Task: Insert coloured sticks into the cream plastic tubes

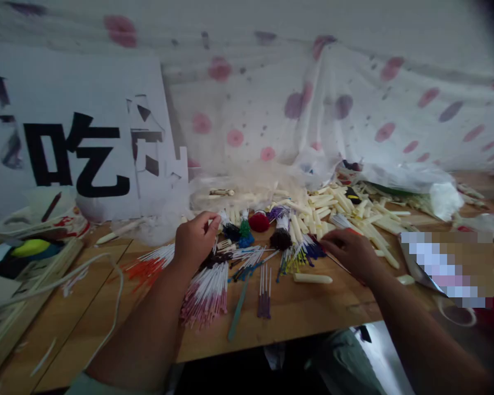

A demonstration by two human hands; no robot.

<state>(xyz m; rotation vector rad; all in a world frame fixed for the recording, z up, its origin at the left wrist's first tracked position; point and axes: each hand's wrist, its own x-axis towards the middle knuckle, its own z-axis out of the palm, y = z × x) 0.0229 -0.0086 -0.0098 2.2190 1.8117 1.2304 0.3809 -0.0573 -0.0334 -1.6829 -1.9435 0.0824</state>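
My left hand [195, 238] hovers over the heap of thin white sticks with coloured tips [247, 258], its fingers pinched together; what they hold is too small to make out. My right hand [348, 247] rests palm down on the wooden table [304, 312], fingers curled over sticks beside the blue-tipped bunch [313, 248]. Pink-tipped sticks [206, 296] lie fanned below my left wrist. Orange-tipped ones [148, 266] lie to its left.
A pile of cream plastic handles [346, 208] lies behind my right hand, beside a clear plastic bag [411, 184]. A red pompom [258, 221] sits mid-table. A white sign with black characters [78, 153] leans at left. A white cable [107, 285] loops across the left side.
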